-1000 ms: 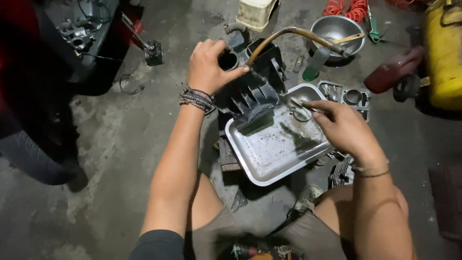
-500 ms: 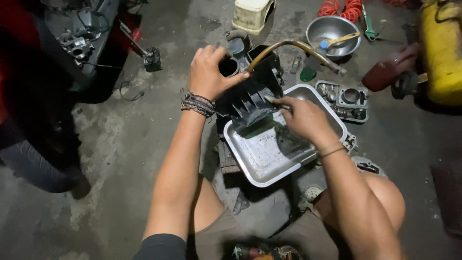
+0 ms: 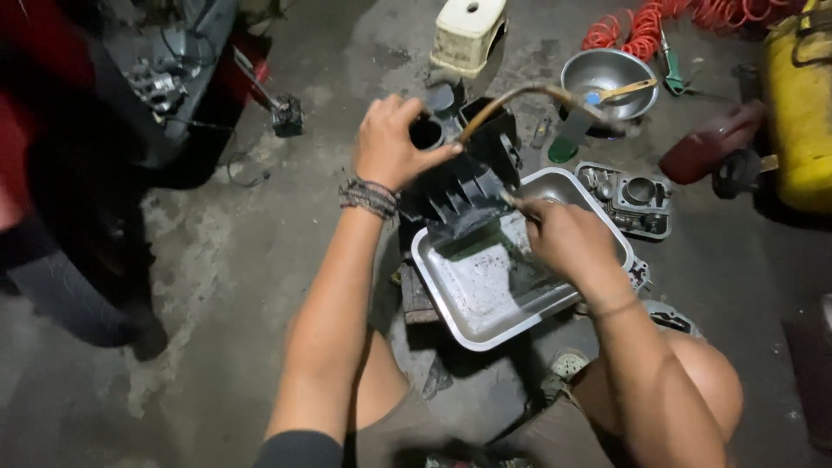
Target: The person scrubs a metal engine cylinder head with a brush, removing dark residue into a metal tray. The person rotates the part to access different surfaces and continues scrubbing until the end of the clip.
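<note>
At the centre of the frame, the left hand (image 3: pixel 394 143) grips the top of a black ribbed plastic housing (image 3: pixel 459 186), fingers curled over its round opening; the housing stands tilted at the upper edge of a metal tray (image 3: pixel 485 299); just right of it, the right hand (image 3: pixel 572 238) is closed on a thin brush (image 3: pixel 511 201) touching the ribs; a steel bowl (image 3: pixel 607 74) sits upper right, near a yellow tank (image 3: pixel 802 104).

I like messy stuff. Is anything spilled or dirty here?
Yes. The metal tray has dark grime smeared across its bottom, worst beside the right hand. The left hand props a black ribbed part at a tilt on the tray's far edge. The concrete floor is blotchy with stains.
</note>
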